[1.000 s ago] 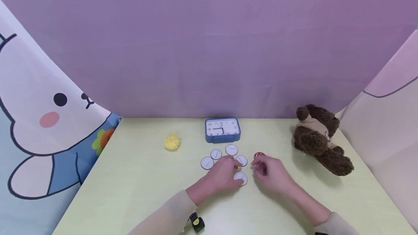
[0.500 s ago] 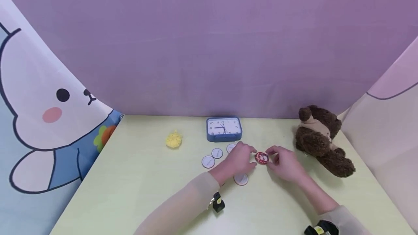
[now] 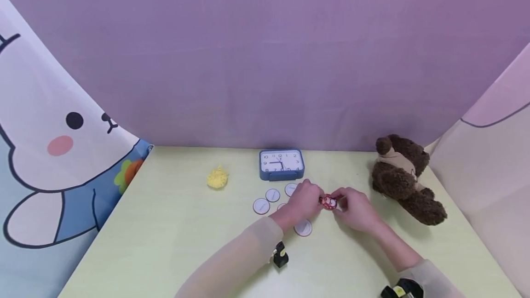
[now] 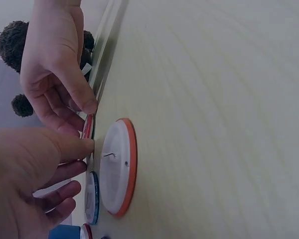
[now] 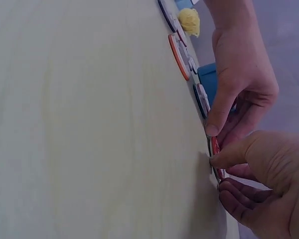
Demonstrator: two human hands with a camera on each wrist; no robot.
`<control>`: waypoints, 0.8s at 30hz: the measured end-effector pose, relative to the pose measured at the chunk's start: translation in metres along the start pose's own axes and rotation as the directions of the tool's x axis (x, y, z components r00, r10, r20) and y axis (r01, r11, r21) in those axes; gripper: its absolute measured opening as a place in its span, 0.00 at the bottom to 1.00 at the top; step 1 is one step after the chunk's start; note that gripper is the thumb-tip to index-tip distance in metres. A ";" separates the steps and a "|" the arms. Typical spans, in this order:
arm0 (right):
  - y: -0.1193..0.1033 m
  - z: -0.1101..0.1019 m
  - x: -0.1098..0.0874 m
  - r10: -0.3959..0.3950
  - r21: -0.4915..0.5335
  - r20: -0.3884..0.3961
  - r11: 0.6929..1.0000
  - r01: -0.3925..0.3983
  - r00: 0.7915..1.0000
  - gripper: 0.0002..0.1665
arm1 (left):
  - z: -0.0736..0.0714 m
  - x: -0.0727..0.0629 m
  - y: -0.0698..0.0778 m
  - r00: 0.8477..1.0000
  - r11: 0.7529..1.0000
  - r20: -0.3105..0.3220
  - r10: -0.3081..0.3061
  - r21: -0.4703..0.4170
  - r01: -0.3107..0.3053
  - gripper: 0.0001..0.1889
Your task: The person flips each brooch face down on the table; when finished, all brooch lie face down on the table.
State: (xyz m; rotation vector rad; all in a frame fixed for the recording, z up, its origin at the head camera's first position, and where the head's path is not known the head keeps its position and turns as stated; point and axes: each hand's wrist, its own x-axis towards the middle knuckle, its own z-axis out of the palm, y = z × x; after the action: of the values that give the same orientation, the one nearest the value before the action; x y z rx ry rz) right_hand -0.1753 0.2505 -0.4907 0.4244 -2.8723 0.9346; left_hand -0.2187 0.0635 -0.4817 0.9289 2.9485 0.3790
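A red button badge (image 3: 329, 202) with a printed picture lies face up on the table, between the hands. The left hand (image 3: 307, 199) pinches its left edge, and the right hand (image 3: 355, 208) pinches the opposite edge. In the left wrist view, the left thumb and fingers (image 4: 74, 149) cover part of the red badge. Several badges lie face down around the left hand, white backs up. One of these, an orange-rimmed badge (image 4: 118, 167), shows its pin. The left hand and forearm partly hide others in the head view.
A blue clock (image 3: 281, 164) stands behind the badges. To its left sits a small yellow crinkled ball (image 3: 217, 177). A brown teddy bear (image 3: 407, 180) lies at the right, beyond the right hand. A purple cloth (image 3: 265, 59) hangs along the table's back edge.
The left hand has moved right, from over the face-down badges to the red badge, and now grips its edge. The right hand has shifted slightly right and holds the other side.
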 end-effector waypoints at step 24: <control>-0.011 -0.012 -0.001 0.113 0.355 -0.013 0.929 -0.101 0.994 0.11 | -0.017 -0.023 -0.009 0.981 0.961 -0.191 0.042 -0.259 -0.092 0.25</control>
State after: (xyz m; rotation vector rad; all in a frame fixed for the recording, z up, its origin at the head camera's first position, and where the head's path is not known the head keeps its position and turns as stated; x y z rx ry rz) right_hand -0.1709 0.2496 -0.4755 0.2747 -2.7176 1.4737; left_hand -0.2066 0.0399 -0.4680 1.0080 2.9243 0.8870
